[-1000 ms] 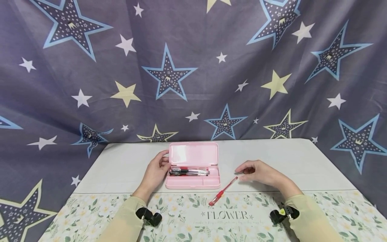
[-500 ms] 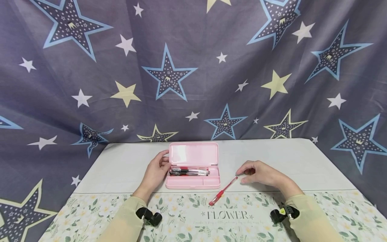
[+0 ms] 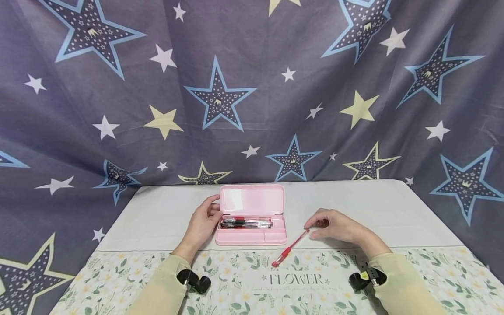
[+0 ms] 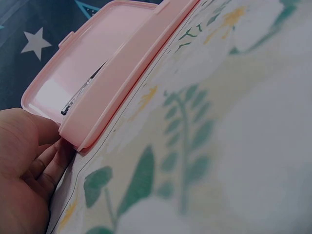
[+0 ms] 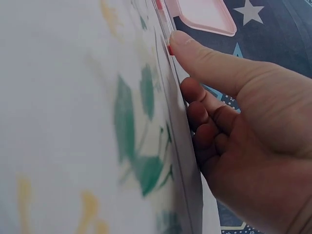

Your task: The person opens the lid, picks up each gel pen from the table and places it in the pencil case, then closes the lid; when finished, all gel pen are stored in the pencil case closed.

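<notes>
A pink pencil case (image 3: 240, 237) lies on the table with its lid (image 3: 252, 199) raised. Several pens (image 3: 247, 223), black and red, rest in its rear compartment. My left hand (image 3: 202, 225) holds the case's left end; in the left wrist view, thumb and curled fingers are right at its corner (image 4: 80, 134). To the case's right, a red pen (image 3: 286, 252) lies slanted on the table. My right hand (image 3: 334, 225) has thumb and forefinger parted about the pen's far end, the fingertips right beside it. In the right wrist view, the thumb (image 5: 195, 53) partly hides that end (image 5: 170, 50).
A floral cloth (image 3: 244, 284) with the word FLOWER covers the near part of the table, and a plain white surface (image 3: 354, 197) lies behind it. A dark star-patterned curtain (image 3: 252, 109) hangs at the back and sides. Small black devices (image 3: 193, 281) sit on both wrists.
My right hand has shifted slightly left, its forefinger tip now closer to the red pen's far end. The left hand, the pencil case and the pen stay where they were.
</notes>
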Action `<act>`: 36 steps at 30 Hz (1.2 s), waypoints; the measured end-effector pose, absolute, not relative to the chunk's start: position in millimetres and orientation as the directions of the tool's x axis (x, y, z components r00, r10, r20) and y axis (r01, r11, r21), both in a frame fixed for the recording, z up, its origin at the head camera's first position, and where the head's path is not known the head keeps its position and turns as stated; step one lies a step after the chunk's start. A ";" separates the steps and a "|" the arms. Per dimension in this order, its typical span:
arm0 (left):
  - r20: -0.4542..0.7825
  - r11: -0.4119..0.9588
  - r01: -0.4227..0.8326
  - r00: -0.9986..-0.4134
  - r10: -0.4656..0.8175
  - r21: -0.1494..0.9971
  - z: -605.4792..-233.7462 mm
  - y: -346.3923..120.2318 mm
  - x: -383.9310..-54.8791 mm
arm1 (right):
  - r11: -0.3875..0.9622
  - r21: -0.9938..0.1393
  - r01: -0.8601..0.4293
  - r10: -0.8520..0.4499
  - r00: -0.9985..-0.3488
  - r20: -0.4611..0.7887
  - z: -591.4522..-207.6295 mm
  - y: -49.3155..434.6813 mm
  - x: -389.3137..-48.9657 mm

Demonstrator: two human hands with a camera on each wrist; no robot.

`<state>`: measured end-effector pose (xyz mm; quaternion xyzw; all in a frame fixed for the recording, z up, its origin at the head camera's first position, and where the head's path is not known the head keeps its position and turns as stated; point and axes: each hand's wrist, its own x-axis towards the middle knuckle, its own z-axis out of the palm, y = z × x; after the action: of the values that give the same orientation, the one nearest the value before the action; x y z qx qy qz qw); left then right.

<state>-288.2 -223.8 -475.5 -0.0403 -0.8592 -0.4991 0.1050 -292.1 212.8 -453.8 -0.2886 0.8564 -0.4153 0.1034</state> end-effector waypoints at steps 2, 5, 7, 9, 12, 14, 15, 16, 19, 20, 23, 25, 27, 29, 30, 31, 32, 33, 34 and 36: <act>0.224 0.496 0.178 -0.974 -0.034 0.850 -475.3 -223.9 -288.5 | 0.493 -0.765 -0.414 -0.579 -0.812 0.067 -453.3 211.4 -291.3; 0.225 0.497 0.178 -0.974 -0.034 0.849 -475.3 -224.2 -289.2 | 0.497 -0.761 -0.418 -0.575 -0.815 0.072 -452.3 209.1 -289.9; 0.223 0.499 0.177 -0.974 -0.035 0.848 -475.1 -224.2 -289.6 | 0.494 -0.760 -0.422 -0.574 -0.815 0.079 -451.7 208.0 -289.2; 0.221 0.499 0.174 -0.975 -0.036 0.849 -475.1 -224.1 -289.7 | 0.500 -0.758 -0.419 -0.568 -0.819 0.078 -451.4 206.8 -288.6; 0.221 0.498 0.174 -0.975 -0.036 0.849 -474.9 -223.9 -289.9 | 0.511 -0.754 -0.412 -0.563 -0.824 0.068 -451.0 205.8 -288.3; 0.221 0.496 0.174 -0.975 -0.037 0.851 -475.0 -223.8 -290.0 | 0.526 -0.749 -0.402 -0.557 -0.829 0.053 -450.9 205.1 -288.3; 0.221 0.494 0.174 -0.975 -0.037 0.852 -475.0 -223.7 -289.9 | 0.530 -0.748 -0.400 -0.557 -0.829 0.049 -450.7 204.9 -288.3; 0.221 0.493 0.174 -0.975 -0.037 0.852 -475.1 -223.8 -289.8 | 0.532 -0.747 -0.398 -0.557 -0.829 0.046 -450.6 204.8 -288.3; 0.218 0.492 0.171 -0.975 -0.038 0.854 -475.3 -223.8 -289.4 | 0.537 -0.744 -0.398 -0.558 -0.829 0.040 -450.4 204.2 -288.3; 0.216 0.493 0.170 -0.976 -0.038 0.853 -475.3 -223.8 -289.2 | 0.537 -0.744 -0.397 -0.560 -0.828 0.038 -450.3 204.1 -288.3; 0.215 0.498 0.168 -0.976 -0.039 0.851 -475.7 -224.1 -289.1 | 0.532 -0.746 -0.401 -0.567 -0.823 0.038 -450.2 204.1 -288.2; 0.217 0.499 0.170 -0.976 -0.037 0.850 -475.7 -224.1 -289.2 | 0.529 -0.746 -0.403 -0.571 -0.820 0.038 -450.4 204.5 -288.4; 0.219 0.498 0.172 -0.975 -0.036 0.850 -475.9 -224.0 -289.6 | 0.527 -0.747 -0.405 -0.574 -0.818 0.038 -450.9 204.8 -288.7; 0.221 0.495 0.175 -0.975 -0.034 0.851 -476.3 -224.2 -289.7 | 0.525 -0.749 -0.405 -0.576 -0.817 0.038 -451.6 205.2 -289.0; 0.221 0.494 0.176 -0.975 -0.033 0.851 -476.4 -224.3 -289.7 | 0.524 -0.748 -0.407 -0.577 -0.816 0.039 -451.9 205.6 -289.3; 0.221 0.493 0.177 -0.975 -0.033 0.852 -476.7 -224.4 -289.8 | 0.523 -0.748 -0.409 -0.579 -0.814 0.040 -452.0 205.9 -289.4; 0.221 0.493 0.176 -0.975 -0.033 0.852 -477.0 -224.5 -289.8 | 0.520 -0.749 -0.411 -0.582 -0.812 0.041 -451.9 206.2 -289.5; 0.220 0.493 0.176 -0.975 -0.033 0.852 -477.0 -224.5 -289.7 | 0.517 -0.749 -0.413 -0.584 -0.810 0.043 -452.1 206.8 -289.5; 0.220 0.493 0.175 -0.975 -0.034 0.852 -476.8 -224.4 -289.4 | 0.514 -0.750 -0.418 -0.588 -0.808 0.047 -452.4 207.6 -289.7; 0.218 0.493 0.173 -0.975 -0.036 0.853 -476.5 -224.0 -288.9 | 0.502 -0.757 -0.419 -0.594 -0.803 0.051 -452.8 209.3 -289.6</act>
<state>-288.9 -224.0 -476.5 -0.0398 -0.8578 -0.5017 0.1038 -289.6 209.3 -452.8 -0.2948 0.8596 -0.4029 0.1087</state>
